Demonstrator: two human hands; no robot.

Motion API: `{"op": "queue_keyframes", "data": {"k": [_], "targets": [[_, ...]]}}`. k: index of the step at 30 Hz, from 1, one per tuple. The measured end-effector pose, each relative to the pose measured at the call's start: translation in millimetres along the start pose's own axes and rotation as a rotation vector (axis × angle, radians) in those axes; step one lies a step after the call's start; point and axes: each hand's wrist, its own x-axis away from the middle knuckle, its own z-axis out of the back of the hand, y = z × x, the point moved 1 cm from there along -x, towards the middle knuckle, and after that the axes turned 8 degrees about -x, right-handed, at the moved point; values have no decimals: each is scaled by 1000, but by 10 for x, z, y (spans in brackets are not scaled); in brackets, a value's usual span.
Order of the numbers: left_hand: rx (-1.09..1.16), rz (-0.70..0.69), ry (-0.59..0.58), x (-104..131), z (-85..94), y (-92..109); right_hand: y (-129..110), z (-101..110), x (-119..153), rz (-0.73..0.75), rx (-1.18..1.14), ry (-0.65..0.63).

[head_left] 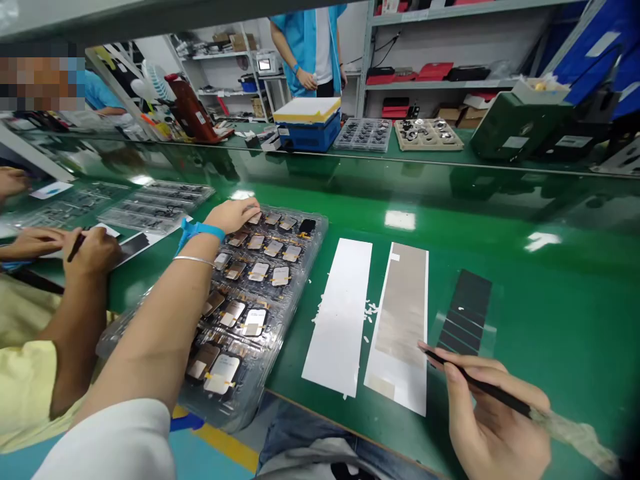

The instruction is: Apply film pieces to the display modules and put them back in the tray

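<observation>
My right hand [495, 413] grips black tweezers [480, 383] wrapped in clear film at the rear; their tip is over the right edge of a white sheet with a grey-beige film [405, 307]. Left of that lies a blank white strip [340, 317]. To the right is a clear sheet with black rectangular pieces [467, 310]. My left hand [233, 215] reaches across a clear plastic tray [280, 333] of small square screen modules [255, 322]. Its fingers close at a module in the far row; what they pinch is hidden.
At left, a co-worker's hands [93, 250] work with a black pen-like tool. Clear trays [157, 205] lie beyond them. A shelf above the bench bears a blue box [310, 130], parts trays [363, 135] and a green box [520, 127]. White scraps [370, 310] lie between the strips.
</observation>
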Motion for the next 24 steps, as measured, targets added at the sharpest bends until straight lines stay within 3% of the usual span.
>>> {"op": "queue_keyframes", "data": {"k": [5, 10, 15, 19, 24], "targets": [[-26, 23, 55, 93, 125, 125, -17, -5, 10, -14, -8, 0], [18, -25, 159, 142, 236, 741, -55, -22, 22, -35, -6, 32], [93, -86, 97, 87, 152, 1265, -29, -8, 32, -15, -1, 43], [92, -53, 67, 58, 198, 1407, -9, 9, 40, -16, -6, 37], [163, -99, 5, 106, 482, 1444, -35, -5, 30, -25, -12, 43]]}}
